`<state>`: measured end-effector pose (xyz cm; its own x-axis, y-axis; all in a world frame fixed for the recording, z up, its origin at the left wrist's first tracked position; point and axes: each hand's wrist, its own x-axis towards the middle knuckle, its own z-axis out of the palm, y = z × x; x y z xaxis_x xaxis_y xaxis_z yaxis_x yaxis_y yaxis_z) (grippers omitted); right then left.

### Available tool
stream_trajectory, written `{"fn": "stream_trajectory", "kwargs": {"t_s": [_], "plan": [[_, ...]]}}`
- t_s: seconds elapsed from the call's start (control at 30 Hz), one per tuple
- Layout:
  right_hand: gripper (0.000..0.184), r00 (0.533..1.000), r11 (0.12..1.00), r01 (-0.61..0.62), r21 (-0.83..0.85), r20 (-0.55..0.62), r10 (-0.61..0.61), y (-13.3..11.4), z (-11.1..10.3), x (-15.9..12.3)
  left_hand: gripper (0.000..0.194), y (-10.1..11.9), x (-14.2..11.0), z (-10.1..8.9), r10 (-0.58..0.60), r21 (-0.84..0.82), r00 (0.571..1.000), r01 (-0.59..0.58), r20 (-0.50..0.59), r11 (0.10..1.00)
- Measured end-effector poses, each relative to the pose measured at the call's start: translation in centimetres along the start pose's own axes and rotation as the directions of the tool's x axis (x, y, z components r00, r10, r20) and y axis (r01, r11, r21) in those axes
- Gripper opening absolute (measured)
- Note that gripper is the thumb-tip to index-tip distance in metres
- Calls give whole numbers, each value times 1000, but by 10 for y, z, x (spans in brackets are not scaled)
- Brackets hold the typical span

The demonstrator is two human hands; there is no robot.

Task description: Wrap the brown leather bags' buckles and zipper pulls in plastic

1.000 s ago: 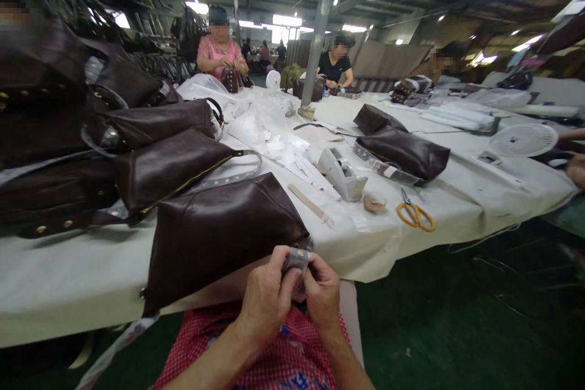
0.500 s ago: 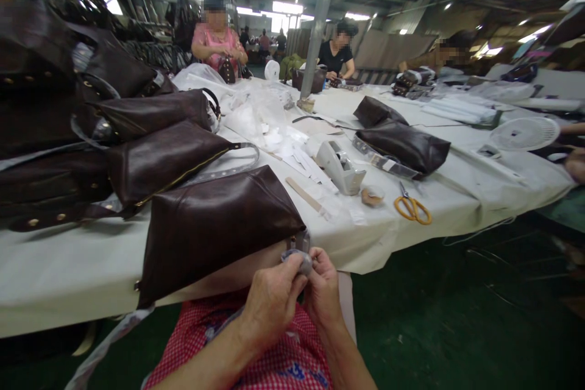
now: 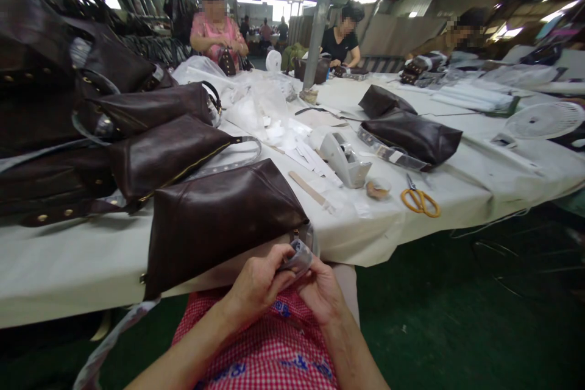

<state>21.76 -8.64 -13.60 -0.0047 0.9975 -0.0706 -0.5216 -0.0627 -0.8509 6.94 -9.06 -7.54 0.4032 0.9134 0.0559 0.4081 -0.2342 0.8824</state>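
Between my hands is a plastic-wrapped strap, bent into a loop just below the right corner of a dark brown leather bag. My left hand grips the strap from the left, thumb and fingers closed around it. On the other side, my right hand pinches its lower right edge. The bag lies at the table's front edge, over my lap. Another wrapped strap length hangs from the bag's lower left corner. Part of the strap is hidden behind my fingers.
More brown bags lie piled to the left. Right of my hands are a tape dispenser, a tape roll, orange-handled scissors and another bag. A metal post rises mid-table; people work beyond it.
The wrapped strap has been turned in my fingers, so its looped end now shows more. My left hand has shifted slightly left. The view has tilted a little.
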Motion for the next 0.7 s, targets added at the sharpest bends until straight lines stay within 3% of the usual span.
{"fn": "stream_trajectory", "kwargs": {"t_s": [0.1, 0.23, 0.33, 0.43, 0.5, 0.53, 0.57, 0.63, 0.7], "plan": [[10, 967, 945, -246, 216, -11, 255, 3, 0, 3, 21, -2, 2, -8, 17, 18, 999, -18, 36, 1000], [10, 948, 909, -308, 279, 10, 318, 0, 7, 2, 12, 0, 2, -11, 71, 16, 997, -70, -19, 997], [12, 958, 929, -284, 236, 25, 286, -5, 13, -2, 11, 4, 1, -11, 78, 24, 992, -76, -103, 997], [21, 974, 966, -227, 121, 25, 225, -12, 14, -9, 15, 12, 3, -15, -19, -42, 991, 14, -132, 999], [24, 996, 994, -88, -61, -39, 86, -17, 11, -13, 17, 16, 6, -21, -153, -209, 985, 134, -81, 969], [26, 996, 977, 37, -211, -70, -53, -21, 9, -14, 17, 18, 8, -24, -226, -313, 974, 207, -22, 927], [28, 972, 902, 189, -388, -54, -227, -25, 7, -15, 20, 19, 10, -28, -286, -410, 957, 280, 50, 868], [38, 842, 568, 483, -667, 174, -511, -34, 3, -13, 26, 21, 13, -33, -347, -539, 917, 396, 194, 744], [51, 677, 208, 687, -696, 511, -530, -44, 1, -8, 31, 22, 14, -36, -348, -589, 896, 443, 275, 676]]}}
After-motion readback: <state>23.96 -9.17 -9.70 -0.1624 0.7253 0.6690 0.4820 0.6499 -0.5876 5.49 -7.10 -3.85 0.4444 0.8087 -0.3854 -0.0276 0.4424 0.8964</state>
